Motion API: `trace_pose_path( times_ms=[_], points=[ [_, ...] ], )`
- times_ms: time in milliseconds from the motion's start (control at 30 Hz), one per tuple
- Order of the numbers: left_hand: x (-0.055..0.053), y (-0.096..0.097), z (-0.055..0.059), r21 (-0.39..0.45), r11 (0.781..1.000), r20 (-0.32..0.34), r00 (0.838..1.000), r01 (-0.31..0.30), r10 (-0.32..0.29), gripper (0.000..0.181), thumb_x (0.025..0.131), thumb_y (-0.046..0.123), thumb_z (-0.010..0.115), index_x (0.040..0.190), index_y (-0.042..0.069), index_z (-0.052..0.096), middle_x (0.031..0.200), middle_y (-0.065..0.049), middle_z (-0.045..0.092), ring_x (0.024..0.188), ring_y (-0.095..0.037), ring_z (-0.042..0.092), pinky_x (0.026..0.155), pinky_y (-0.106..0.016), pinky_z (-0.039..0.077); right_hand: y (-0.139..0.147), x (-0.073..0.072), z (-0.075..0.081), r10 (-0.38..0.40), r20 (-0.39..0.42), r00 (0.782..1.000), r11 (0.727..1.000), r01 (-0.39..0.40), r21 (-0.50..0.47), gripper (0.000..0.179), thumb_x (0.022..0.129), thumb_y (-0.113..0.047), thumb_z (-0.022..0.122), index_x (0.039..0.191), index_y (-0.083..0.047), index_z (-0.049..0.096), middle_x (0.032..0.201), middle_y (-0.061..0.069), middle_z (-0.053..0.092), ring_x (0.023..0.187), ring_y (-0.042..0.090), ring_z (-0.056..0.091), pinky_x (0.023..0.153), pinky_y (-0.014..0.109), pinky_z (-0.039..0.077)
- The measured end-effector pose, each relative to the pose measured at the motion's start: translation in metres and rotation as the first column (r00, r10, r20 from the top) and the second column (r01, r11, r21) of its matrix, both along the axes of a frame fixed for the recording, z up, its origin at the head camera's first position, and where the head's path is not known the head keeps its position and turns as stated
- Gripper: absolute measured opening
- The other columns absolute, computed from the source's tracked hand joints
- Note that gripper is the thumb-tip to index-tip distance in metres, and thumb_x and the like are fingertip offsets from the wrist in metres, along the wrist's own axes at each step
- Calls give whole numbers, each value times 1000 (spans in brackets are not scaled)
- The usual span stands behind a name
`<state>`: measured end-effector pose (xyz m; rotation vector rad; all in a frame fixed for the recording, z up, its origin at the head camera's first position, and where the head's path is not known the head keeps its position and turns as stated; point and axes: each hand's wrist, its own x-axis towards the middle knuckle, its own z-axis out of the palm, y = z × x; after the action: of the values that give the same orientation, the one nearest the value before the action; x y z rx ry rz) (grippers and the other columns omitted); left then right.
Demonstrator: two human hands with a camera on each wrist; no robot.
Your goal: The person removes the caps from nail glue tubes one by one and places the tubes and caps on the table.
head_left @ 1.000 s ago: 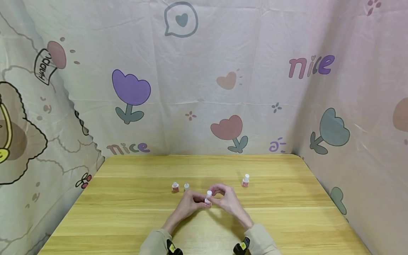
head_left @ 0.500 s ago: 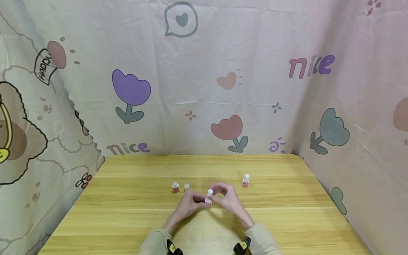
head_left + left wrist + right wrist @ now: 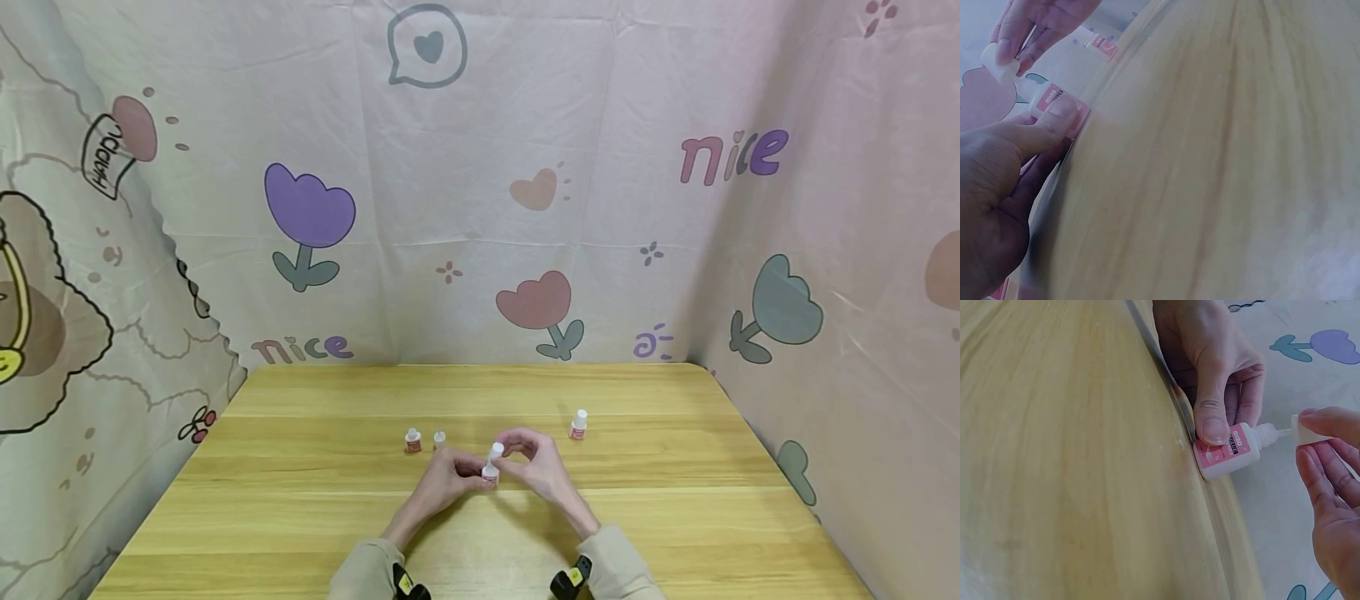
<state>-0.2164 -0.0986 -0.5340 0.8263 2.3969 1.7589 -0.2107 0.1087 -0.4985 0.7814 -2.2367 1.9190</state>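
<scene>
Near the middle of the table, my left hand pinches a small white glue bottle with a pink label between thumb and fingers. It stands upright on the wood. My right hand pinches the bottle's white cap between thumb and fingertips. The cap is lifted off the threaded neck and tilted slightly. A thin pale stem shows between neck and cap in the right wrist view.
Left of the hands stand a similar small bottle and a small white-topped item, its lower part hidden by my left hand. Another capped bottle stands at the right. A printed cloth hangs behind the wooden table.
My right hand has raised the cap slightly up and to the right, widening the gap above the bottle. My left hand and the bottle have stayed in place.
</scene>
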Motion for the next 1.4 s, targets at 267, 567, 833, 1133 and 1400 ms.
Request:
trace_pose_path(
  times_ms=[267,567,833,1133,1400],
  points=[
    [1,1,0,1,1000,16,1000,-7,7,19,81,9,82,99,3,79,92,-14,79,81,-2,71,73,-19,57,1,0,1,4,2,1000,999,-4,-45,27,82,2,78,106,11,67,98,33,68,84,1,65,85,25,57],
    [0,0,-2,20,1000,17,1000,10,-10,18,82,10,81,98,2,79,92,-15,79,83,-10,74,74,-19,58,2,-1,0,-5,62,998,993,12,-118,30,81,7,76,106,16,64,97,37,66,82,0,65,83,21,56],
    [0,0,-2,37,999,10,1000,26,-26,18,82,7,81,99,0,78,91,-17,79,83,-8,74,74,-21,59,6,-3,1,-18,136,991,982,43,-182,33,80,8,76,108,19,62,95,10,73,85,2,66,84,18,56],
    [1,-1,0,29,999,27,999,25,-26,17,84,8,80,99,1,78,91,-17,79,83,-13,75,74,-22,59,10,-3,3,-11,259,966,960,83,-268,46,79,2,80,113,22,57,93,-8,73,90,11,69,86,20,57],
    [2,0,1,37,999,33,999,31,-32,18,84,8,79,100,1,78,92,-18,79,84,-19,76,75,-25,60,13,-4,2,-44,337,941,924,166,-344,42,79,4,79,114,17,59,92,-7,74,89,11,69,84,21,58]
  ],
)
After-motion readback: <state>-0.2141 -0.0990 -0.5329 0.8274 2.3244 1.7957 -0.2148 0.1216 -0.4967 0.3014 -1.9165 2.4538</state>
